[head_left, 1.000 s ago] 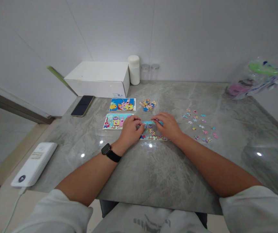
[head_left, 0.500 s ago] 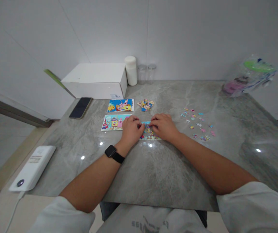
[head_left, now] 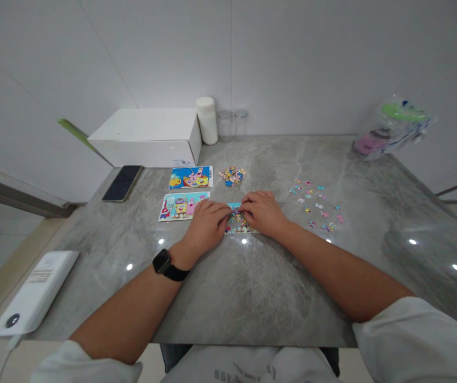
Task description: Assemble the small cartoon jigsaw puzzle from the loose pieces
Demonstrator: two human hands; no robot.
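A small, partly built cartoon jigsaw puzzle [head_left: 236, 222] lies on the grey marble table [head_left: 252, 282], mostly covered by both hands. My left hand [head_left: 206, 225], a black watch on its wrist, rests on the puzzle's left side with fingers curled down. My right hand [head_left: 262, 212] covers the right side, fingertips pinched together on a piece at the puzzle's top edge. Two finished cartoon pictures, the near picture [head_left: 182, 205] and the far picture [head_left: 191, 177], lie just left of the hands.
A heap of loose pieces [head_left: 232, 175] sits beyond the hands; scattered pieces [head_left: 316, 206] lie to the right. A phone [head_left: 123, 183], white box [head_left: 146, 136], white bottle [head_left: 207, 120], two clear jars [head_left: 233, 123], a plastic bag [head_left: 390, 130] and a white device [head_left: 33, 292] ring the table.
The head camera has shifted, so everything sits slightly left in view. Both hands have drawn closer together over the puzzle; the fingertips nearly meet at its top edge.
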